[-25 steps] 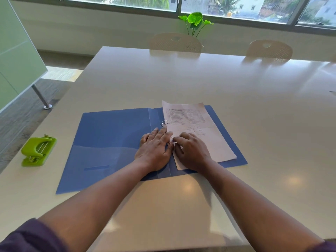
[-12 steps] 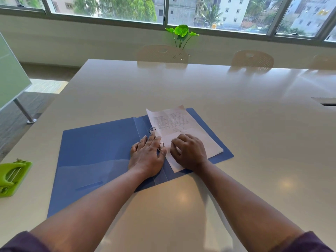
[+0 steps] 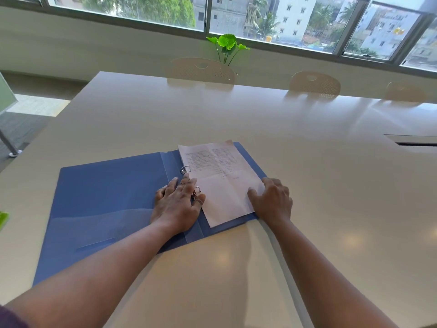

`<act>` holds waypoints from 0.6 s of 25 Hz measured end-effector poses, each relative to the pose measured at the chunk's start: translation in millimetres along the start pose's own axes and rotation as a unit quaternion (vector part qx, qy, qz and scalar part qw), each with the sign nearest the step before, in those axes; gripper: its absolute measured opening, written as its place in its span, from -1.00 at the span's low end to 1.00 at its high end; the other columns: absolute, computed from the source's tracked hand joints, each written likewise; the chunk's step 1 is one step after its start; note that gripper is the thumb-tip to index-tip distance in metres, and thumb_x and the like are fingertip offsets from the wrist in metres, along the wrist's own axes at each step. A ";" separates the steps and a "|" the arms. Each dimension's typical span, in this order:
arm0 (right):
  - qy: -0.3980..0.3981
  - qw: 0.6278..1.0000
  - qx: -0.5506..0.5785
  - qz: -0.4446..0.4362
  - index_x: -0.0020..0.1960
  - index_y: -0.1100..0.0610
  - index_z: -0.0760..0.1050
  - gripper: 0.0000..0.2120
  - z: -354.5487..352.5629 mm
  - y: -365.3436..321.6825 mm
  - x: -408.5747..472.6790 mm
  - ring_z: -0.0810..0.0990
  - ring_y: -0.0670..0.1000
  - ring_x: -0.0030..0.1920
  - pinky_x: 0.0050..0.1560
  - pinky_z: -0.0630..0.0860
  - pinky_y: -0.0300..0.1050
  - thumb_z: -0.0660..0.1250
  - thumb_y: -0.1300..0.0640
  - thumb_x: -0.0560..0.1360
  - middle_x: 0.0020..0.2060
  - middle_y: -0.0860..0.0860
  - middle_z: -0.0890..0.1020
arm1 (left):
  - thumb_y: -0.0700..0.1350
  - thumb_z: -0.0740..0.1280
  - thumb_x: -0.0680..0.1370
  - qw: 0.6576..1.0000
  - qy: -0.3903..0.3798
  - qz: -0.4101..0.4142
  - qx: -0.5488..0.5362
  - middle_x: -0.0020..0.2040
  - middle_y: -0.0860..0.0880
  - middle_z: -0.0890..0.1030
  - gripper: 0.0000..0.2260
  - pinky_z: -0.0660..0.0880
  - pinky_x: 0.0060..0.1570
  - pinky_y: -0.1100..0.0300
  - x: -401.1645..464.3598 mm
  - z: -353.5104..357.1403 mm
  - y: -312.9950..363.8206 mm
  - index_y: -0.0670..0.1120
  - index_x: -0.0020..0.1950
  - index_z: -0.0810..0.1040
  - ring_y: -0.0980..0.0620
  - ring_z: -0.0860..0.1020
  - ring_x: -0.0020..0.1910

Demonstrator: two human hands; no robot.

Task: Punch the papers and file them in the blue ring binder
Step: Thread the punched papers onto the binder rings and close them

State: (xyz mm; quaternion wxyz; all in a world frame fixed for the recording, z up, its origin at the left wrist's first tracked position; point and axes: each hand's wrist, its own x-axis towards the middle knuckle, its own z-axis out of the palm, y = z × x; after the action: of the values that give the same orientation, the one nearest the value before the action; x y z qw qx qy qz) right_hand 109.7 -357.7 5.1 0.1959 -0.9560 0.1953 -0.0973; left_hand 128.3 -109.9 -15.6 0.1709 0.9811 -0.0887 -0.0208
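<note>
Head view: papers (image 3: 222, 183) lie between left hand (image 3: 176, 207) and right hand (image 3: 272, 202).

Left hand (image 3: 176, 207) flat, fingers spread; right hand (image 3: 272, 201) flat, palm down.

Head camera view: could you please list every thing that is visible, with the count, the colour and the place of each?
ring binder: 1, blue, lying open on the near part of the table
binder rings: 2 seen, metal, at the spine
papers: stack, count unclear, white with print, on the binder's right half
hole punch: 1, green, only a sliver at the left edge of the view
table: 1, cream
chairs: 3, cream, at the far side of the table
plant: 1, green, by the window
window: along the far wall
left hand: on the spine by the near ring
right hand: on the papers' right edge
</note>
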 end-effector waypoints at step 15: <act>-0.048 0.964 0.236 0.115 -0.13 0.12 0.60 -0.84 -36.9 20.7 7.3 0.62 0.03 -0.13 -0.20 0.54 -0.10 0.58 0.14 0.41 -0.17 0.03 0.67 | 0.33 -0.04 0.64 1.000 0.000 0.002 0.010 0.68 0.09 0.03 -0.41 -0.09 0.55 -0.06 -0.8 -0.9 0.9 0.14 0.63 0.11 -0.02 -0.06 0.65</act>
State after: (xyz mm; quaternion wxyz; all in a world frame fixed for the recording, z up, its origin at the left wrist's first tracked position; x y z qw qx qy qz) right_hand 99.8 -390.6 30.7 0.4350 -0.8572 0.2660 -0.0716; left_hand 127.4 -110.3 -14.5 0.1615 0.9825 -0.0911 -0.0198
